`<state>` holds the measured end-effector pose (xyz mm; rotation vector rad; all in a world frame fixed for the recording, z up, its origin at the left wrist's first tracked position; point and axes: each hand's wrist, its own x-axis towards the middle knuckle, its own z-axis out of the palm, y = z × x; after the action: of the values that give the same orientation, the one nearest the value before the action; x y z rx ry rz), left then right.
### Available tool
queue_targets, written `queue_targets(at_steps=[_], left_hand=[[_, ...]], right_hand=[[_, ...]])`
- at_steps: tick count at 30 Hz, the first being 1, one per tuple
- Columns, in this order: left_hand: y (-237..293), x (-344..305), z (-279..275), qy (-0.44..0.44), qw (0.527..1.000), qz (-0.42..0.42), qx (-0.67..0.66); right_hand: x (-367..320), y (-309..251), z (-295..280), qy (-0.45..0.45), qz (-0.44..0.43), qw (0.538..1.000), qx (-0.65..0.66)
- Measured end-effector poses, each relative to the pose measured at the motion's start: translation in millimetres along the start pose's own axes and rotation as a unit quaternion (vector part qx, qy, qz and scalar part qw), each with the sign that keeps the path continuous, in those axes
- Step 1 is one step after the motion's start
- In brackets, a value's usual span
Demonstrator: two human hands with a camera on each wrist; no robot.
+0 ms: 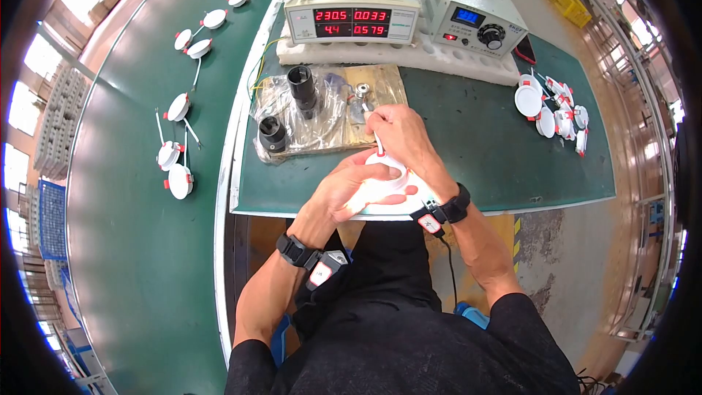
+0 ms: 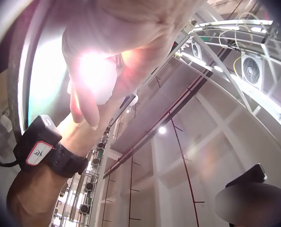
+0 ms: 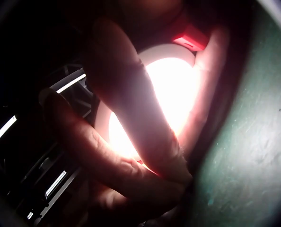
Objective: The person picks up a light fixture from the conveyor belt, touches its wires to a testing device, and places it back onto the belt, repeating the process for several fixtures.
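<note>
Room: a factory hall with daylight at the windows on the left. A green-matted bench (image 1: 468,153) stands in it, and a green belt (image 1: 131,212) runs along the bench's left edge.
Lit downlight: the round white lit downlight (image 1: 385,179) is switched on and glaring. It is held over the middle of the bench's near edge. In the right wrist view a red clip (image 3: 190,38) shows at its rim.
Left hand: the left hand (image 1: 347,192) comes in from the left. Its fingers are curled round the rim and its thumb lies across the glowing face, so it has a firm hold of the lit downlight.
Right hand: the right hand (image 1: 401,132) is just beyond the lit downlight and touches its far rim. Its fingers are bent and pinch a white lead (image 1: 379,145) that runs down to the light.
Black sockets: two black sockets (image 1: 302,88) stand on a crinkled plastic sheet (image 1: 329,121) just beyond the hands, toward the left edge.
Power meter: the power meter (image 1: 352,18) sits at the far edge on white foam (image 1: 409,55) and shows red digits.
Regulator box: the grey regulator box (image 1: 475,18) stands right of the meter. It has a blue display and a black knob.
Heap of downlights: a heap of downlights (image 1: 556,110), white with red clips, lies near the right edge.
Loose downlights: loose downlights (image 1: 179,179) are scattered along the belt with their leads trailing.
</note>
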<state>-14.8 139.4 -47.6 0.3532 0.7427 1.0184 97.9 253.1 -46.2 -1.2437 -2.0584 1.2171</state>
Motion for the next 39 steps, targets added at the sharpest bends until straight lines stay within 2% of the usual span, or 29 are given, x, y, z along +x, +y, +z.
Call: queue_targets(at_steps=[25, 28, 31, 32, 34, 35, 36, 38, 39], left_hand=[[-4, 1, 2, -0.006, 1.000, 0.009, 0.003], [-5, 1, 1, -0.022, 1.000, 0.015, -0.004], [-5, -1, 3, -0.033, 0.997, 0.008, -0.065], [-8, 0, 3, -0.029, 0.999, 0.014, -0.041], [-11, -3, 0, 0.004, 0.999, 0.040, 0.010], [-12, -19, -1, 0.052, 0.996, 0.066, 0.041], [-13, -45, -3, 0.118, 0.986, 0.098, 0.067], [-11, -117, -18, 0.262, 0.923, 0.185, 0.212], [-16, -164, -24, 0.377, 0.854, 0.219, 0.286]], right_hand=[[2, 6, -3, -0.003, -0.002, 1.000, -0.016], [2, 7, -3, -0.003, -0.006, 1.000, -0.019], [-1, 2, -8, -0.007, 0.001, 1.000, -0.011], [-3, 1, -9, -0.011, 0.004, 1.000, -0.005], [6, 23, -10, -0.046, -0.042, 0.998, 0.007], [-2, 13, -8, -0.066, -0.022, 0.993, 0.096], [-9, 3, -11, -0.086, -0.037, 0.993, 0.070], [-25, -5, -11, -0.089, -0.014, 0.986, 0.137], [-32, -5, -13, -0.077, -0.037, 0.986, 0.144]])
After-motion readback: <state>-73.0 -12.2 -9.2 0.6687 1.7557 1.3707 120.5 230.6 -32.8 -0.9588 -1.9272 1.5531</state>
